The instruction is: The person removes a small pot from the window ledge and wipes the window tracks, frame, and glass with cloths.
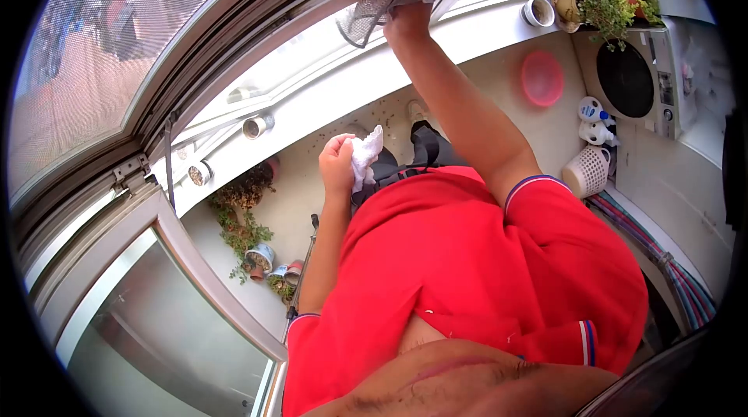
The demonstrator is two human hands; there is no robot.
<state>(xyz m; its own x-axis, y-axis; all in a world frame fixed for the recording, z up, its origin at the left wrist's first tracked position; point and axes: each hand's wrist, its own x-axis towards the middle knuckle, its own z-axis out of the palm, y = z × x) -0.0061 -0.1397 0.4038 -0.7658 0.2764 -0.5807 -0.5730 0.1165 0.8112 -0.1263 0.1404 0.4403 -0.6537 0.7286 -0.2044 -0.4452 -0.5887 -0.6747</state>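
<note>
My left hand [336,164] is closed around a crumpled white cloth [365,156], held low in front of my waist. Part of the cloth sticks up past my fingers. My right arm reaches up and forward. At its end my right hand [407,21] grips a grey mesh-patterned cloth [382,8] against the window frame [343,16]. The cloth covers most of the fingers, and one end of it hangs loose to the left.
An opened window sash [187,277] with frosted glass stands at left. Small pots [257,127] line the white sill, and potted plants [241,222] sit on the floor. To the right are a pink basin [541,78], a washing machine [662,78], bottles [596,121] and a white basket [587,172].
</note>
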